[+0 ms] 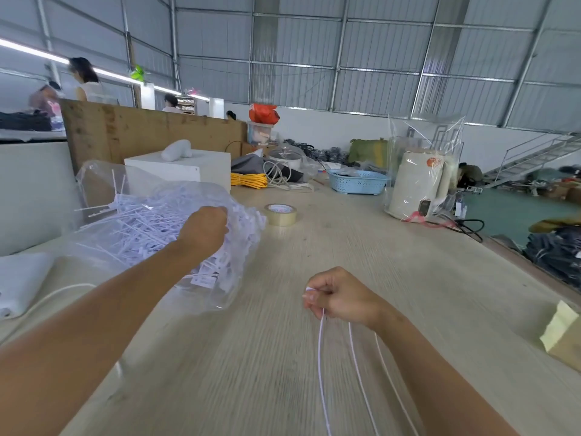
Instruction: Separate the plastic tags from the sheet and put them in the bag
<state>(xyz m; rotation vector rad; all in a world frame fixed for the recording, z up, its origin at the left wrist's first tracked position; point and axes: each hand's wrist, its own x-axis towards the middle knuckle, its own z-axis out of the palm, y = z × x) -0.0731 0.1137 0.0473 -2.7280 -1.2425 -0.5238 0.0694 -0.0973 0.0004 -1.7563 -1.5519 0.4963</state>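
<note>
A clear plastic bag (pixel 103 196) full of white plastic tags (pixel 147 225) lies at the left of the wooden table (pixel 361 278). My left hand (pixel 204 229) reaches over the bag's right side, fingers curled down among the tags; what the fingertips hold is hidden. My right hand (pixel 339 297) hovers above the table's middle and pinches the heads of a few white tags, whose long thin tails (pixel 320 357) hang down toward me.
A roll of clear tape (pixel 280 214) sits just right of the bag. Farther back are a white box (pixel 179 168), yellow cord (pixel 248 180), a blue basket (pixel 356 182) and a bagged white kettle (pixel 418 187). A yellow pad (pixel 562 335) lies at the right edge. People stand far left.
</note>
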